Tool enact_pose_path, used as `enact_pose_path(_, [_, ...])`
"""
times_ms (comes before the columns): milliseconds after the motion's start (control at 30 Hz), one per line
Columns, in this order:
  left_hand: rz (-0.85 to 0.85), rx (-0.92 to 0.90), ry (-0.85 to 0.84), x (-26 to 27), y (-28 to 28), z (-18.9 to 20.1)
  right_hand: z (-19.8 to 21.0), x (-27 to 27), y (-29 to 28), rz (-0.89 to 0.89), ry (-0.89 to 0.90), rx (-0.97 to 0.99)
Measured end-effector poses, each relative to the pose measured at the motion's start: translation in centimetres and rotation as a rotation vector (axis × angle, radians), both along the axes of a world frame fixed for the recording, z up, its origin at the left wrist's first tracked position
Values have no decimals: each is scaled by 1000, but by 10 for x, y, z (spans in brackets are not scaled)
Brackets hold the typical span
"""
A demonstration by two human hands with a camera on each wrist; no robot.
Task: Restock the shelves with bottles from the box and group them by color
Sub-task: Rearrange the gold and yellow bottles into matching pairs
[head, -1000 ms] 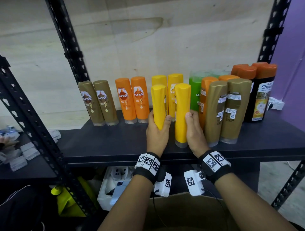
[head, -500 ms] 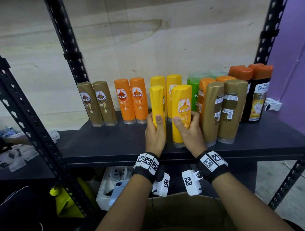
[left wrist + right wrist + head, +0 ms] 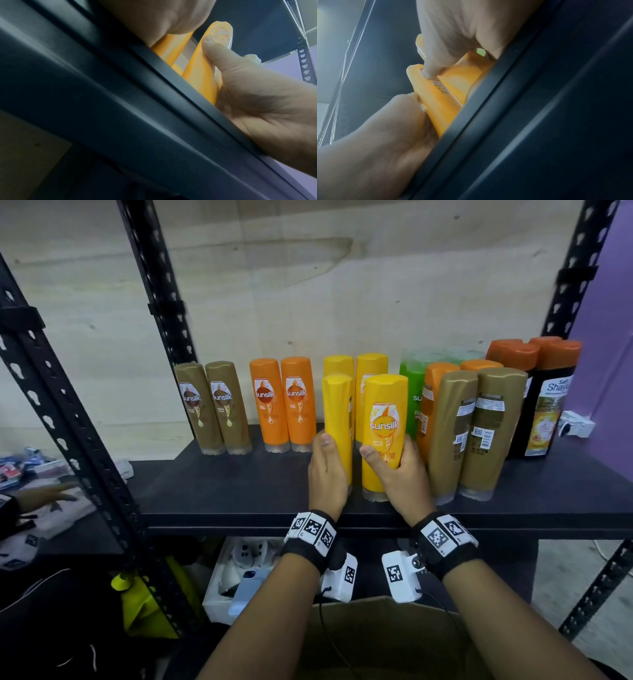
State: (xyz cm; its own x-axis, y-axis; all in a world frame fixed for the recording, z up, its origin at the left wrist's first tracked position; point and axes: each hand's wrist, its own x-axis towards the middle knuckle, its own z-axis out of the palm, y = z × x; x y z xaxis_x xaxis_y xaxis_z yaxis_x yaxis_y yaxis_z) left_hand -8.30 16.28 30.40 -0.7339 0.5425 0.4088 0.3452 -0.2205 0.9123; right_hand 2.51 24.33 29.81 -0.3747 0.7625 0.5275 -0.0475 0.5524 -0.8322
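Two yellow bottles are held upright at the centre of the head view, both standing on the dark shelf [image 3: 239,491] with their long axes vertical. The left yellow bottle [image 3: 337,419] is gripped low by the left hand [image 3: 327,474], its narrow edge turned to the camera; the right yellow bottle [image 3: 385,433] is gripped low by the right hand [image 3: 400,474], fingers and thumb curled round it, its label facing out. The two bottles stand just beside each other, a thin gap between them.

Directly behind them, higher in the frame, two more yellow bottles [image 3: 371,378] stand against the back wall, so the group to be joined lies straight ahead of both hands, away from the shelf edge. Each hand is equally near its own bottle.

To the left of centre stand two orange bottles [image 3: 282,402], and further left two brown bottles [image 3: 212,405]. Right of centre, two gold bottles [image 3: 476,433] stand forward, very close to the right hand, with a green bottle [image 3: 412,392] behind. These gold bottles are judged the likeliest obstruction to a push backward. The cardboard box [image 3: 376,638] is seen at the bottom of the frame.
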Motion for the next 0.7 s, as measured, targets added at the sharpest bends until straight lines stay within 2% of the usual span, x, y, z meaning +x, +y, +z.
enact_pose_path(100, [15, 13, 15, -2, 3, -3, 2, 0, -2, 11, 13, 6])
enact_pose_path(267, [12, 60, -65, -4, 4, -3, 4, 0, -4, 67, 26, -58])
enact_pose_path(500, [86, 89, 49, 0, 0, -2, 2, 1, -3, 55, 30, -51])
enact_pose_path(700, [58, 120, 135, 4, -6, 0, 2, 1, -2, 43, 46, -44])
